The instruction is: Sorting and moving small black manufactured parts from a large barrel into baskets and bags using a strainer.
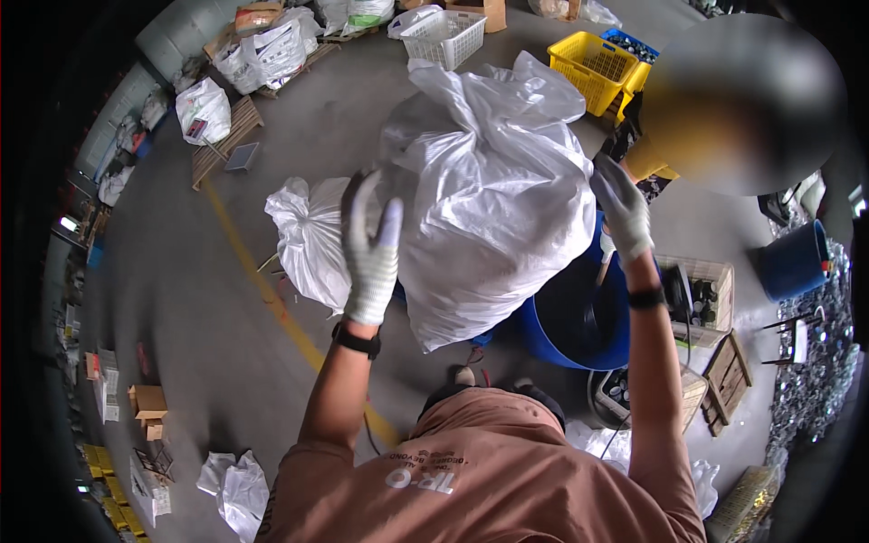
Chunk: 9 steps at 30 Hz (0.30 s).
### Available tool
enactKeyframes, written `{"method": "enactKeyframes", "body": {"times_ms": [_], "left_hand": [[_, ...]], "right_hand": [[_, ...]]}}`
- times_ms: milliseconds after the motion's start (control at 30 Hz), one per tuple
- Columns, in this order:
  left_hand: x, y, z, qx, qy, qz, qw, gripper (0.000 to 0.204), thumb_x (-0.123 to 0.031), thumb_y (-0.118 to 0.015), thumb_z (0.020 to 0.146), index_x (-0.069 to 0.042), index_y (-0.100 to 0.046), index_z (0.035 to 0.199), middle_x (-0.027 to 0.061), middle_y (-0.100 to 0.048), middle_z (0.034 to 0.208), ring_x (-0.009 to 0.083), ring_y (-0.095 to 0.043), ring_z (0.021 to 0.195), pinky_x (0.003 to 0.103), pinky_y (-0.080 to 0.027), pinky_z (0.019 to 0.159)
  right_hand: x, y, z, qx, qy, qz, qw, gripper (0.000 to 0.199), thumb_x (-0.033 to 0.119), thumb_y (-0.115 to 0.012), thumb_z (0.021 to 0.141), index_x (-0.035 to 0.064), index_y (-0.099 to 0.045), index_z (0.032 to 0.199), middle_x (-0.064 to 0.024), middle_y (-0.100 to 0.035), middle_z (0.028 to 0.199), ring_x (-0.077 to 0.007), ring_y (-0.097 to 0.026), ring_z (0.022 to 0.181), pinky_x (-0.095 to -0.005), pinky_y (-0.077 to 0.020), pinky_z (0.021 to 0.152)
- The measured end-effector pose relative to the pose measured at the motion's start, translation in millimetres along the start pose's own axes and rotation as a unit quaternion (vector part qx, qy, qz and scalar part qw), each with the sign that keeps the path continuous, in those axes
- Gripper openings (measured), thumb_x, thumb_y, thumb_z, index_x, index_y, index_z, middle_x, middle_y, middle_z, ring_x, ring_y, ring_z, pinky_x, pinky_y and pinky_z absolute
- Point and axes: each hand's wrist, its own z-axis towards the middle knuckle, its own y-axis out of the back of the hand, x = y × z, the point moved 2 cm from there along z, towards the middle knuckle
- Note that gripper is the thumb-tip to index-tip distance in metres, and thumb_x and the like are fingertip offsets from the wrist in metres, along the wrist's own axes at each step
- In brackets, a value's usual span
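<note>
A large, full white plastic sack with a gathered top stands between my hands, in front of my body. My left hand, in a whitish glove, is by the sack's left side with fingers spread; whether it touches the sack I cannot tell. At the right side, my gloved right hand has its fingers stretched out, close against the sack's edge. Just below the right hand is a blue barrel, partly hidden by the sack, with a light-handled tool in it. Another tied white sack lies left of my left hand.
A yellow crate and a white basket are at the back. A person is at the upper right. Crates of dark round parts, a wooden pallet and another blue barrel stand to the right.
</note>
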Motion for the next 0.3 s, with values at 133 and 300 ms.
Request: {"method": "enactKeyframes", "body": {"times_ms": [133, 300], "left_hand": [[17, -56, 41, 0.111, 0.029, -0.036, 0.993, 0.060, -0.036, -0.070, 0.086, -0.001, -0.052, 0.131, 0.0217, -0.058, 0.126, 0.0330, -0.054, 0.120, 0.038, -0.040, 0.103], [100, -56, 34, 0.224, -0.040, 0.068, 0.971, 0.069, -0.029, -0.079, 0.076, -0.014, -0.050, 0.137, 0.0166, -0.050, 0.140, 0.0352, -0.052, 0.123, 0.042, -0.035, 0.110]], "right_hand": [[1, -68, 63, 0.065, 0.058, -0.291, 0.953, 0.054, 0.018, -0.067, 0.088, -0.0011, -0.049, 0.135, -0.0161, -0.056, 0.132, -0.0223, -0.054, 0.122, -0.0314, -0.0440, 0.100], [30, -65, 42, 0.287, -0.063, -0.116, 0.949, 0.065, 0.029, -0.071, 0.080, 0.0101, -0.049, 0.138, -0.0200, -0.051, 0.139, -0.0277, -0.046, 0.132, -0.0378, -0.0302, 0.113]]}}
